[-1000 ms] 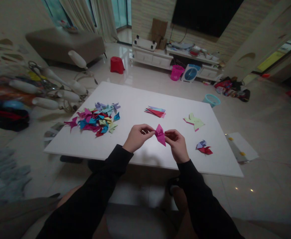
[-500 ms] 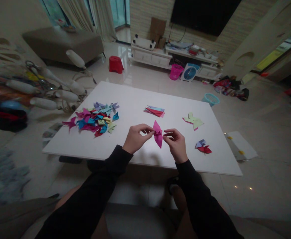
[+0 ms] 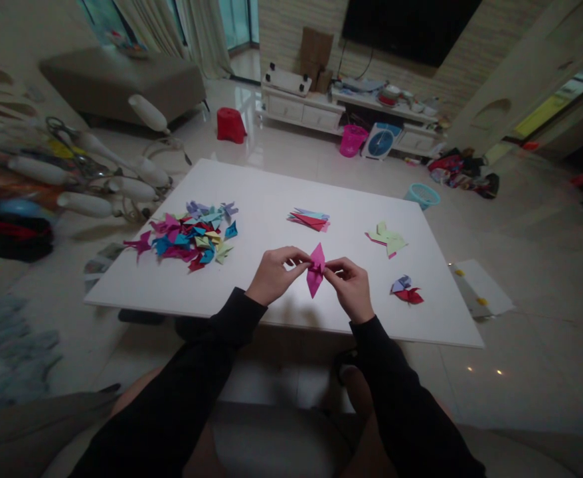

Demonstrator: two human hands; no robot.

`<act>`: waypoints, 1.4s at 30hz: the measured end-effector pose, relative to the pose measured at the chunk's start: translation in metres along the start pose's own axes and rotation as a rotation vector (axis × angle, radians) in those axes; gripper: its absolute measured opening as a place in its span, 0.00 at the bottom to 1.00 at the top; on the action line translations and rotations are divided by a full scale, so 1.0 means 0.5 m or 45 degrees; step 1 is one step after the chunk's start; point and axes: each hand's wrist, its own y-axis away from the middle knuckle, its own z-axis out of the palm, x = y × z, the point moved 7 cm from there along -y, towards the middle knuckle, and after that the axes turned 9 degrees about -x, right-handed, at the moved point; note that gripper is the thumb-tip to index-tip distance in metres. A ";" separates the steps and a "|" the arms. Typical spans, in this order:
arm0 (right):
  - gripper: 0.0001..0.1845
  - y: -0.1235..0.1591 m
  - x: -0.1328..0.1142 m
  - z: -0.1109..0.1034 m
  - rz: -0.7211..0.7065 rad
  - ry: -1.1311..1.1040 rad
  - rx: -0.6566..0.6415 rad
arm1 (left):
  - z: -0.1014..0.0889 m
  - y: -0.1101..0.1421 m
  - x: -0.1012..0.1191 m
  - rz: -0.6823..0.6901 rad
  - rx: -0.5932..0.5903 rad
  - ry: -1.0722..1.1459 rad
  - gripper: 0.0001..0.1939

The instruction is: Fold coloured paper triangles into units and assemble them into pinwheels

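A pink origami crane (image 3: 316, 271) with spread wings is held up over the near part of the white table (image 3: 266, 199). My left hand (image 3: 279, 271) pinches it from the left, and my right hand (image 3: 350, 282) pinches its right side between thumb and fingers. Just beyond my hands lie narrow folded paper pieces (image 3: 309, 219) in red, blue and pink. To the left is a heap of many-coloured folded paper cranes (image 3: 186, 239). On the right lie light green folded papers (image 3: 387, 239) over pink ones, and nearer, purple and red paper cranes (image 3: 408, 295).
Beyond the table stand a red stool (image 3: 230, 125), a pink bin (image 3: 352, 141) and a blue fan (image 3: 381, 141). A light blue basket (image 3: 422, 195) is by the far right corner. A lamp with white shades (image 3: 87, 204) is close to the left edge.
My right hand has closed in on the pink crane's right side, its fingers now gathered together. The crane's wings have tilted the other way, top end leaning right.
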 end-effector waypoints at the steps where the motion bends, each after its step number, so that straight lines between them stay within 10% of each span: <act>1: 0.07 0.001 -0.002 0.001 0.003 0.010 -0.006 | 0.002 0.000 0.000 -0.001 -0.011 -0.003 0.04; 11: 0.05 0.004 0.043 -0.059 -0.007 0.697 -0.077 | -0.002 -0.004 -0.017 -0.070 0.034 -0.047 0.09; 22: 0.10 0.097 0.251 -0.412 0.769 1.419 -0.007 | 0.008 -0.014 0.005 -0.039 -0.028 -0.092 0.09; 27: 0.13 0.109 0.307 -0.495 0.940 1.412 0.096 | 0.010 -0.014 0.003 -0.038 -0.029 -0.103 0.09; 36: 0.19 0.083 0.246 -0.480 0.647 1.383 0.295 | 0.011 -0.015 0.003 -0.042 -0.045 -0.114 0.09; 42: 0.18 0.023 0.103 -0.289 0.067 0.856 0.271 | 0.015 -0.003 -0.009 -0.103 -0.100 -0.140 0.09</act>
